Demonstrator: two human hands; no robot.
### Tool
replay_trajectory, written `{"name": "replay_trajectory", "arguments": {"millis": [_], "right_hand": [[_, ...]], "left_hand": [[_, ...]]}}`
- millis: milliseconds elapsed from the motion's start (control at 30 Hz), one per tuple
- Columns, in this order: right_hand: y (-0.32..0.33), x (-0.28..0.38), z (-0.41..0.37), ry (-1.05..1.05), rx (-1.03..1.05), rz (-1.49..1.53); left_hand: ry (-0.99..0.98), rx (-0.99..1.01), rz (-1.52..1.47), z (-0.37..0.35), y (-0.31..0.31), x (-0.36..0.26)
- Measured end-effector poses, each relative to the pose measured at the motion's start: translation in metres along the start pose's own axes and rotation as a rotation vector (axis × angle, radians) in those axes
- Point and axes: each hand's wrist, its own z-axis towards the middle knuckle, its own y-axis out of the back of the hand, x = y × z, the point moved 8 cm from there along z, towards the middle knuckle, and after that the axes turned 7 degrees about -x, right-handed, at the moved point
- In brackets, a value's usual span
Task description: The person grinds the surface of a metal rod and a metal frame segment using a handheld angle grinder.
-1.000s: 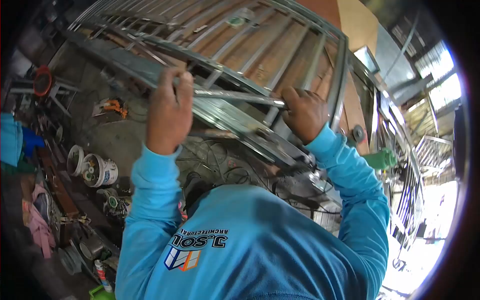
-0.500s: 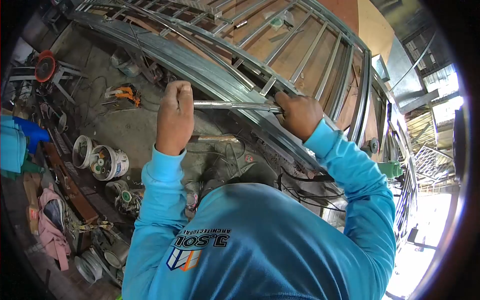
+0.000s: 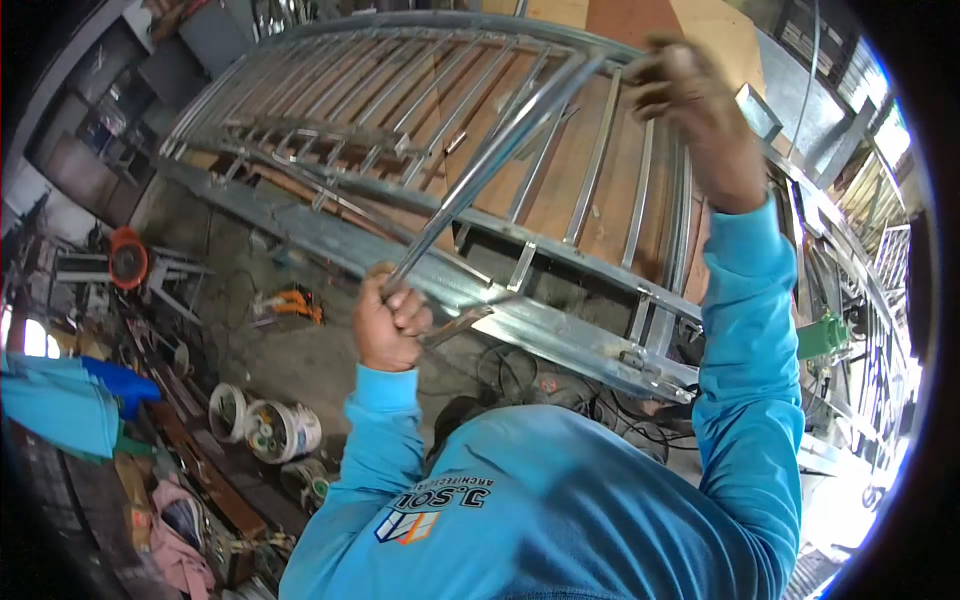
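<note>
My left hand [image 3: 390, 325] is closed around the lower end of a shiny metal tube [image 3: 480, 178]. The tube slants up and away to the right, above a metal frame with many crossbars [image 3: 598, 165]. Its far end is blurred. Just to the right of that end, my right hand [image 3: 690, 85] is raised and smeared by motion; it appears apart from the tube, its fingers loosely spread with nothing visible in them. A flat metal rail [image 3: 540, 330] runs along the frame's near side, beyond my body.
Buckets of discs and small parts [image 3: 285, 430] stand on the floor to the left. An orange tool [image 3: 295, 303] and a stand with a round orange part [image 3: 128, 258] are farther off. Cables [image 3: 505, 375] lie near my feet. A green machine part [image 3: 823, 337] is at right.
The tube has swung from level across my body to a steep slant over the frame. My right hand has let go of it and risen. The view has shifted toward the frame.
</note>
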Motion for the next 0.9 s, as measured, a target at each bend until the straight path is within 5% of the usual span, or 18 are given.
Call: {"name": "replay_trajectory", "arguments": {"millis": [67, 133, 200, 233, 367, 500, 567, 700, 767, 900], "right_hand": [[-0.035, -0.037, -0.019, -0.283, 0.357, -0.023], [-0.068, -0.069, -0.054, -0.181, 0.703, -0.427], [-0.103, -0.078, -0.095, -0.123, 0.908, -0.221], [-0.115, -0.067, -0.105, -0.348, 1.019, -0.181], [-0.119, -0.07, -0.092, -0.281, 0.544, -0.353], [-0.128, -0.058, -0.092, -0.159, 0.12, -0.529], [-0.132, -0.058, -0.101, -0.203, -0.045, -0.469], [-0.139, -0.083, -0.128, -0.411, -0.205, -0.336], [-0.149, -0.102, -0.152, -0.429, -0.236, -0.318], [-0.169, -0.11, -0.188, -0.561, -0.183, -0.263]], "left_hand": [[0.11, 0.131, -0.083, 0.021, -0.032, 0.025], [0.212, 0.252, -0.141, 0.036, -0.069, 0.047], [0.24, 0.214, -0.211, 0.037, -0.111, 0.054], [0.254, 0.192, -0.25, 0.04, -0.126, 0.055], [0.446, 0.547, -0.335, 0.079, -0.159, 0.066], [0.535, 0.363, -0.333, 0.11, -0.151, 0.094], [-0.363, 0.524, 0.568, 0.117, -0.157, 0.053], [0.011, 0.458, 0.034, 0.162, -0.161, -0.02], [0.15, 0.412, 0.018, 0.164, -0.184, -0.057], [0.35, 1.029, -0.057, 0.196, -0.213, -0.062]]}}
